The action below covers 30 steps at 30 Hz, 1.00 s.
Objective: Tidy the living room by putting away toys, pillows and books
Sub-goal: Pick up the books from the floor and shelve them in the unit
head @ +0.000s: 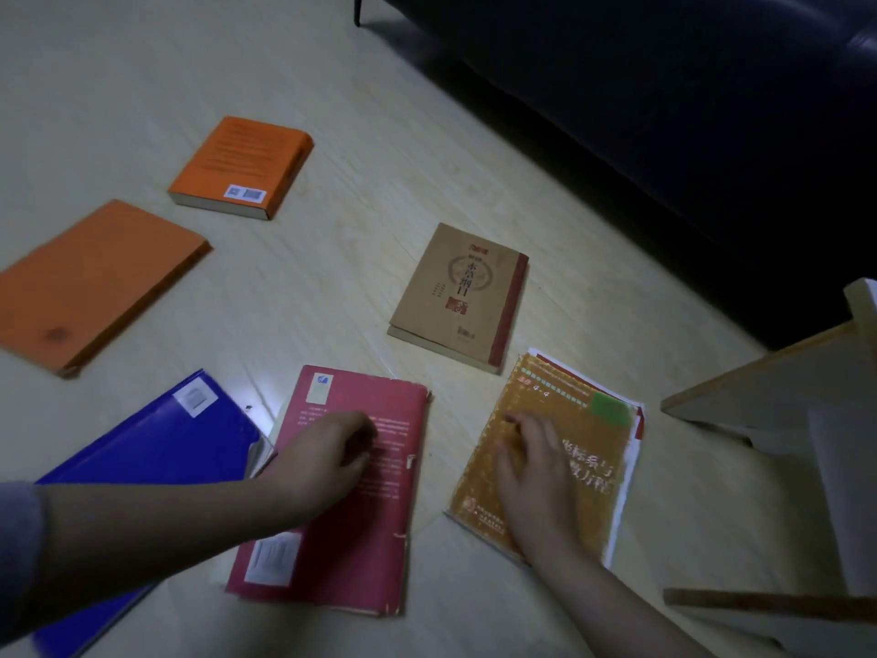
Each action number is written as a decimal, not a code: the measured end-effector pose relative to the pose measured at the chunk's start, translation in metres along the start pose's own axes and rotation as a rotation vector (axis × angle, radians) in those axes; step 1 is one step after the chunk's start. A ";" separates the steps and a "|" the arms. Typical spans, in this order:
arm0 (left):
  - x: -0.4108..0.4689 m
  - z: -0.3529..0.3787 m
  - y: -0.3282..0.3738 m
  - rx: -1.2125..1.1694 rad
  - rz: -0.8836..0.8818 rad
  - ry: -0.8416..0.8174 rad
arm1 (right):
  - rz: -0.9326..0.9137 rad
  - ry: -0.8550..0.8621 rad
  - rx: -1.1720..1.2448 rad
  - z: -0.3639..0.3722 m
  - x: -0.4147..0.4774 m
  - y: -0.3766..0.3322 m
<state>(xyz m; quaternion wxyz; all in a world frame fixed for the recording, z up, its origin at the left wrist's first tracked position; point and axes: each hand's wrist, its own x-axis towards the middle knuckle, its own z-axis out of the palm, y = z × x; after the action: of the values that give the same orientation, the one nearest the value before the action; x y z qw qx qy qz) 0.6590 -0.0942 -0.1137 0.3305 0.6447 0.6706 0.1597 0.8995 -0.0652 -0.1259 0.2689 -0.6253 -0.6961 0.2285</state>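
Reaching down over books scattered on the pale floor [332,239], a person has one hand on each of two. Far left, a flat orange book [95,282] lies alone; nearer, a blue book [156,444] has its right edge tucked under or against the red book [351,539], can't tell which. A thick orange book [242,166] sits further back, barcode up. The left hand [327,463] rests on the red cover, fingers bent with their tips down, no edge gripped. The red jacket is torn and chipped along its right side, so it looks fragile; better taken by the spine or lifted from underneath than by that edge. A brown book [460,296] lies apart beyond both hands. The right hand [536,472] lies flat on the yellow book [583,448], fingers spread, pressing and holding nothing. That one is thin and probably floppy, with white pages or another booklet showing beneath it, so sliding fingers under the whole bundle seems safest. At the right edge stands white wooden furniture [783,387], likely a shelf, with a dark sofa [664,111] behind it.
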 end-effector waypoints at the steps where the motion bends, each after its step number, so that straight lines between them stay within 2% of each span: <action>1: -0.006 -0.005 -0.008 0.011 -0.002 0.028 | -0.038 -0.050 0.042 0.007 0.001 -0.012; 5: -0.034 -0.028 -0.049 0.033 -0.071 0.160 | -0.151 -0.198 0.109 0.030 0.002 -0.042; 8: -0.054 -0.045 -0.081 0.141 -0.138 0.195 | -0.179 -0.247 0.082 0.038 0.002 -0.045; 15: -0.066 -0.059 -0.121 0.398 -0.392 -0.036 | -0.115 -0.304 0.094 0.044 -0.005 -0.044; 18: -0.058 -0.061 -0.119 0.436 -0.346 -0.156 | -0.103 -0.315 0.079 0.051 -0.008 -0.044; 24: -0.043 -0.054 -0.106 0.495 -0.229 -0.263 | -0.105 -0.326 0.069 0.056 -0.009 -0.043; 27: -0.041 -0.059 -0.105 0.484 -0.087 -0.226 | -0.113 -0.333 0.076 0.055 -0.009 -0.042; 30: -0.035 -0.063 -0.092 0.310 0.020 -0.077 | -0.105 -0.334 0.083 0.054 -0.006 -0.043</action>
<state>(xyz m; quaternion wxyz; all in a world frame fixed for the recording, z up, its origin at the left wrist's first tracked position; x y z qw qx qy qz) 0.5470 -0.1261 -0.1183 0.2508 0.7005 0.6674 0.0325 0.8323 -0.0753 -0.1392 0.1865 -0.5298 -0.7528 0.3433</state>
